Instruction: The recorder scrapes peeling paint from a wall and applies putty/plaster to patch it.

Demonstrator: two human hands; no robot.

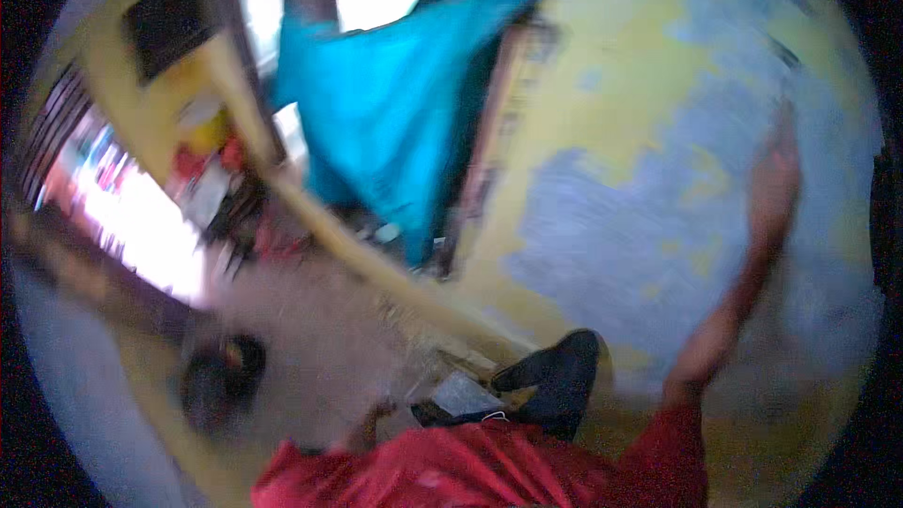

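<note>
**Right hand raised against a peeling wall; view heavily blurred**

I see the right hand (773, 179) lifted high on an outstretched bare forearm, the red sleeve (673, 452) ending near the elbow. The hand lies against or just in front of the wall (640, 132); motion blur hides whether they touch. It looks flat rather than clenched, but I cannot tell for certain, and I see nothing held in it.

The wall fills the right half of the view. Its surface is patchy: yellow paint in ragged islands over wide areas of pale blue-grey, with the edges of the patches irregular, as if flaked.

The left hand (376, 414) shows only as a small blurred shape at the lower middle, above the red garment; I cannot tell its state.

Near it sit a dark object (560, 376) and a pale flat item (461, 393), both too blurred to identify. A bright turquoise cloth (395, 103) hangs over an opening at the upper middle.
</note>
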